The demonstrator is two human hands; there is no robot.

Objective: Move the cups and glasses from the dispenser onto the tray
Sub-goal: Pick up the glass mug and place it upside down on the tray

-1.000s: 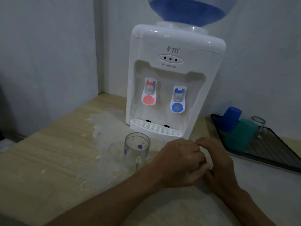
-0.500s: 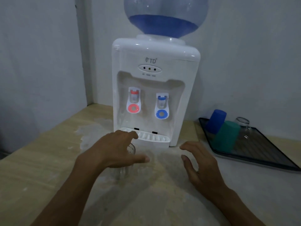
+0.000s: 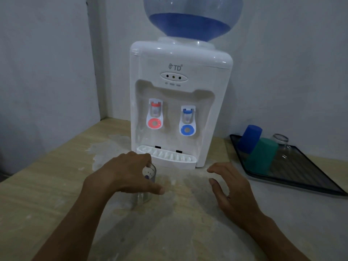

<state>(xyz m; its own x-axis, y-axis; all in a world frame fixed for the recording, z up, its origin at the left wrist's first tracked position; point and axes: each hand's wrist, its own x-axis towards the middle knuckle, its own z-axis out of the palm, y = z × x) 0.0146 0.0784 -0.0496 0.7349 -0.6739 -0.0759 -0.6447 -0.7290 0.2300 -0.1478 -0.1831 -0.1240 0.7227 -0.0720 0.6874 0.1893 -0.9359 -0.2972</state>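
Observation:
A clear glass mug with a small purple print stands on the table in front of the white water dispenser, just left of its drip tray. My left hand reaches over it, fingers behind the rim and thumb across the front, and hides most of the mug. My right hand hovers to the right with fingers spread, holding nothing. The dark tray at the right holds an upside-down blue cup, a green cup and an upside-down clear glass.
The wooden table has a pale, worn or wet patch in front of the dispenser. A blue water bottle sits on top of the dispenser. Grey walls close the back and left sides.
My left hand has moved away from my right hand to the mug and closed around it. My right hand has opened and stays at the right. The camera has tilted up.

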